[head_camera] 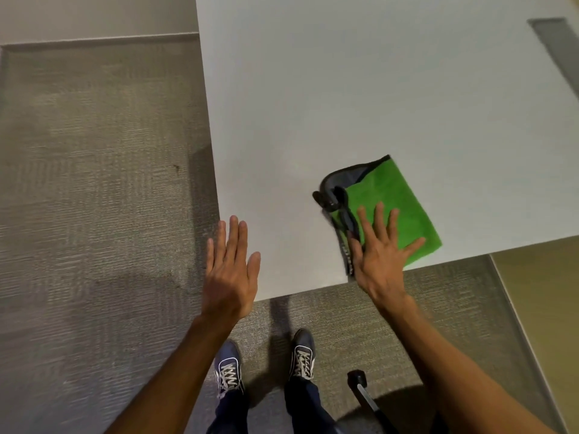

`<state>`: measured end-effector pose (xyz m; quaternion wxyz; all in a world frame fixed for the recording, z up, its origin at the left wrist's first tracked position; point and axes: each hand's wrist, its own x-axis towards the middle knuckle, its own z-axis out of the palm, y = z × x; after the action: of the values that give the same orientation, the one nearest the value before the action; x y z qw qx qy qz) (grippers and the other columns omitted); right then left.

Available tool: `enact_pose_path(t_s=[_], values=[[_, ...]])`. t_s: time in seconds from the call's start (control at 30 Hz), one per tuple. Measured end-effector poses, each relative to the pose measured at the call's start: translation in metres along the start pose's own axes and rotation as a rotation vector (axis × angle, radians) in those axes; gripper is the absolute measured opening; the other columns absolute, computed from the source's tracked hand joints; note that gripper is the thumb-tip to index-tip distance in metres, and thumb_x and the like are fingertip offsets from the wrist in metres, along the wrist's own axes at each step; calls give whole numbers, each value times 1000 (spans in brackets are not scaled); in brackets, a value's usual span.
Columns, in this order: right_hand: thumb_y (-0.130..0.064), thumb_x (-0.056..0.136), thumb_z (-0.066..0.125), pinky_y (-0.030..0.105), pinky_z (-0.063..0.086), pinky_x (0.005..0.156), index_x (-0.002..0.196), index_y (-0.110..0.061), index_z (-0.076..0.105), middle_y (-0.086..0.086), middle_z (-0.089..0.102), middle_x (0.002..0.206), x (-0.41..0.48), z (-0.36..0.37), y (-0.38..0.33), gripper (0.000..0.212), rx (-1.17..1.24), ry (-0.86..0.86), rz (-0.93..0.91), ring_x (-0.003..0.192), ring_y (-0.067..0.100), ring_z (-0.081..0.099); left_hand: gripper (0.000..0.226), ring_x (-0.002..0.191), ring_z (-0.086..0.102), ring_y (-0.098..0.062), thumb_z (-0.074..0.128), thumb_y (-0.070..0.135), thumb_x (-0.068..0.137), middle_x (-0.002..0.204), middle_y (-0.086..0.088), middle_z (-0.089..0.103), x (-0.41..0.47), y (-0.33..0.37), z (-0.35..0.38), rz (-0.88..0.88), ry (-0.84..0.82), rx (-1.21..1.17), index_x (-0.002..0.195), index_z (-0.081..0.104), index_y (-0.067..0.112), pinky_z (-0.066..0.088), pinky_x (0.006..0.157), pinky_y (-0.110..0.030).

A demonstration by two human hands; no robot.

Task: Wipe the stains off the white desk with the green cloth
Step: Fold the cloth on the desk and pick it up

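The cloth (391, 211) lies folded on the white bench (344, 104), close to the near edge and toward the near left corner, green face up with a dark grey border turned over along its left side. The right hand (380, 249) rests flat on it, fingers spread, palm pressing the near left part of the cloth; nothing is gripped. The left hand (230, 264) is open with fingers extended, hovering at the bench corner and holding nothing; contact with the surface cannot be confirmed.

Judged step: the wiping itself, with the cloth under pressure. No stains can be made out on the surface at this sharpness. The next move calls for steady downward pressure while sliding the cloth across the bench, keeping it from running off the near edge.

Surroundings: carpeted floor, the person's shoes (302, 355) below the bench, and a dark chair part (357, 379) at lower right. The bench surface ahead carries no visible obstruction.
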<state>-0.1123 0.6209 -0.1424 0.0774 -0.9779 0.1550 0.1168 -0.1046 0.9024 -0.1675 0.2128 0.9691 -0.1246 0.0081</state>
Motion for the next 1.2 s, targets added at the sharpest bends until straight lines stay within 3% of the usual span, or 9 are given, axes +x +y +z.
enact_pose_path(t_s=[0.17,0.3,0.43,0.53,0.63,0.8,0.93,1.07,1.2], values=[[-65,104,14,87,-10,112,163,-41,-6,2,-16,174,-30,10,-54,66,-145,-128,-426,159,34,-22,55,154,9,-23,27,27,105,164,-8,15,6,11,-16,-154,7,-303,155,20,6,11,122,-58],[-75,99,4,82,-11,116,165,-42,1,-4,-14,175,-33,-5,-57,74,-109,-206,-543,161,27,-20,64,154,9,-20,42,34,100,165,-6,12,-1,35,-30,-293,25,-372,156,22,8,5,124,-48],[-75,98,-4,68,13,127,164,-34,20,1,9,175,-20,-39,-42,82,135,-168,-458,164,22,3,66,144,34,-33,68,21,92,156,-20,34,-14,68,-41,-378,14,-300,147,39,-1,30,118,-50],[-59,108,17,61,21,128,163,-23,30,11,20,173,4,-60,-23,67,179,-93,-286,162,30,17,48,104,59,-29,70,24,88,127,-15,58,-19,98,-47,-582,8,-295,129,54,5,50,85,-42],[-36,110,42,55,38,117,154,-15,42,16,45,159,23,-71,-13,49,170,-143,-215,144,37,46,40,80,56,-25,69,34,86,107,-9,67,-15,119,-52,-929,-125,-425,116,52,13,44,69,-34],[-24,106,49,48,53,92,126,-9,58,14,67,117,14,-78,-13,26,76,-240,-194,106,35,64,62,101,63,-36,74,49,82,113,-19,66,-10,125,-52,-1126,-308,-506,120,57,3,50,86,-43],[-19,89,59,46,58,86,103,-13,54,8,66,97,-3,-81,-12,16,125,-388,-13,92,31,66,54,68,55,-25,77,54,77,74,-11,64,-2,114,-56,-1178,-299,-478,81,64,2,40,61,-31],[-14,92,63,50,60,87,124,-11,53,11,66,110,-7,-81,-13,34,370,-340,20,97,32,66,51,69,62,-25,80,50,75,71,-10,66,10,107,-55,-1151,-329,-530,75,66,1,44,66,-29],[-6,95,59,53,58,90,136,-11,48,17,70,120,-10,-87,-16,43,422,-312,-24,102,36,67,44,62,51,-19,84,40,74,63,-1,55,19,111,-56,-1096,-302,-506,60,52,13,38,64,-26]])
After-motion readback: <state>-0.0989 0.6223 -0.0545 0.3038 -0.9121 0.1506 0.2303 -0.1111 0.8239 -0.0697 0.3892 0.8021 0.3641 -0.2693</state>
